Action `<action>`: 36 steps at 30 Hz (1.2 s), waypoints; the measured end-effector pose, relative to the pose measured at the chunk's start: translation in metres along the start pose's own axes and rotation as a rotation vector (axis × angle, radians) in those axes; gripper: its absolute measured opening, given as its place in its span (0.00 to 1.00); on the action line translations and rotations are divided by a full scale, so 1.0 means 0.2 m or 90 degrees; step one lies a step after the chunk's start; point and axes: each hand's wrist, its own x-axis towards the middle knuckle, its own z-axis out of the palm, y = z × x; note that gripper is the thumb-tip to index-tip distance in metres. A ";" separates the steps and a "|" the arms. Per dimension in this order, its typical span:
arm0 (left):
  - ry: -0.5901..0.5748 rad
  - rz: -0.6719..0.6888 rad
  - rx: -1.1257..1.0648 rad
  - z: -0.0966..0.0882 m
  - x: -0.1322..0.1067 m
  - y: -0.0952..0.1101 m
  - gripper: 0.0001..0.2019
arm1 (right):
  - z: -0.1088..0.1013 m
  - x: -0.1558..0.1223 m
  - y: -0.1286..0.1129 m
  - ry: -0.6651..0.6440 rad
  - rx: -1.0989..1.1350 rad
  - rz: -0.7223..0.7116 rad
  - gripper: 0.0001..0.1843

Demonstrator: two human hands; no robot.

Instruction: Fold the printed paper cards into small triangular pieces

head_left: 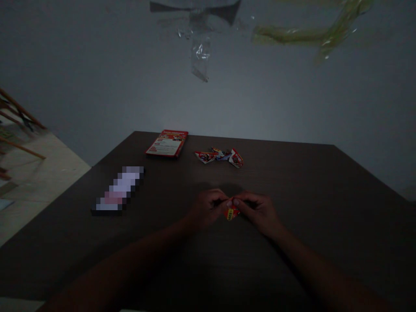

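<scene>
Between my two hands is a small folded red paper (230, 213) with a yellow label carrying dark characters. My left hand (208, 208) pinches its upper edge from the left, thumb and fingertips closed. From the other side, my right hand (258, 211) pinches the same edge with the thumb on top. The two thumb tips almost meet, and they cover the paper's top. Beyond the hands lie several folded paper pieces (206, 157) in red, white and blue, some of them triangular.
A stack of red and white printed leaflets (167, 144) lies at the table's back left. Nearer, on the left, is a phone (121, 188) with a blurred screen. The dark table (308, 186) meets a wall (260, 99) bearing strips of tape (199, 52).
</scene>
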 end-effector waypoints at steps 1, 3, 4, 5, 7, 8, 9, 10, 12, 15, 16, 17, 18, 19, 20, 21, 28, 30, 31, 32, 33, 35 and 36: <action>0.005 0.000 0.001 0.00 0.00 0.00 0.12 | 0.00 0.00 0.00 -0.001 0.001 0.003 0.09; 0.013 0.005 0.004 0.00 0.00 0.00 0.12 | 0.00 0.00 0.00 -0.006 0.000 0.005 0.09; 0.013 0.007 0.004 0.00 0.00 0.00 0.12 | 0.00 0.00 -0.01 -0.007 -0.002 0.004 0.09; 0.013 0.007 0.001 -0.01 0.00 -0.01 0.12 | 0.00 0.00 -0.01 -0.007 -0.004 0.003 0.10; 0.015 0.005 -0.007 -0.01 0.00 -0.01 0.12 | 0.00 0.00 -0.02 -0.002 -0.004 -0.007 0.10; 0.017 0.004 -0.013 0.00 0.00 -0.01 0.12 | 0.00 0.00 -0.02 0.002 -0.001 -0.009 0.10; 0.022 0.005 -0.019 0.00 0.00 -0.01 0.12 | 0.00 0.00 -0.02 0.004 0.001 -0.011 0.10; 0.028 0.006 -0.025 0.00 0.00 -0.01 0.12 | 0.00 0.00 -0.03 0.004 0.003 -0.011 0.10; 0.034 0.005 -0.037 0.00 0.00 -0.01 0.12 | 0.01 0.00 -0.03 0.006 0.009 -0.007 0.09; 0.041 -0.003 -0.050 0.00 0.00 -0.02 0.12 | 0.01 0.00 -0.01 0.012 0.022 -0.004 0.08; 0.044 -0.006 -0.051 0.00 0.00 -0.02 0.12 | 0.00 0.00 -0.01 0.013 0.026 -0.003 0.08; 0.048 -0.008 -0.053 0.00 0.00 -0.01 0.12 | 0.00 0.00 0.00 0.015 0.029 -0.002 0.08; 0.052 -0.009 -0.054 0.00 0.00 -0.01 0.12 | 0.00 -0.01 0.00 0.015 0.031 -0.001 0.08; 0.055 -0.010 -0.055 0.00 0.00 -0.01 0.12 | 0.00 -0.01 0.00 0.016 0.033 0.000 0.08; 0.058 -0.010 -0.056 0.00 0.00 -0.01 0.12 | 0.00 -0.01 0.01 0.017 0.033 0.001 0.08; 0.061 -0.008 -0.058 0.00 0.00 -0.01 0.12 | -0.01 -0.01 0.01 0.018 0.033 0.000 0.08; 0.112 -0.003 -0.073 -0.01 0.00 -0.01 0.09 | -0.01 0.00 0.02 0.064 0.026 -0.008 0.08; 0.131 -0.002 -0.082 -0.01 0.00 -0.02 0.09 | -0.01 -0.01 0.02 0.078 0.017 -0.007 0.08; 0.141 -0.003 -0.084 -0.01 0.00 -0.02 0.09 | -0.01 -0.01 0.02 0.083 0.014 -0.006 0.08; 0.155 -0.003 -0.085 -0.01 0.00 -0.02 0.09 | -0.01 -0.01 0.02 0.090 0.013 -0.007 0.08; 0.169 -0.004 -0.085 -0.01 0.00 -0.03 0.09 | -0.01 -0.01 0.02 0.096 0.013 -0.008 0.08; 0.195 -0.005 -0.089 -0.01 0.01 -0.03 0.09 | -0.01 -0.01 0.02 0.111 0.015 -0.005 0.08; 0.206 -0.004 -0.092 -0.01 0.00 -0.04 0.09 | -0.01 -0.01 0.02 0.119 0.016 -0.001 0.08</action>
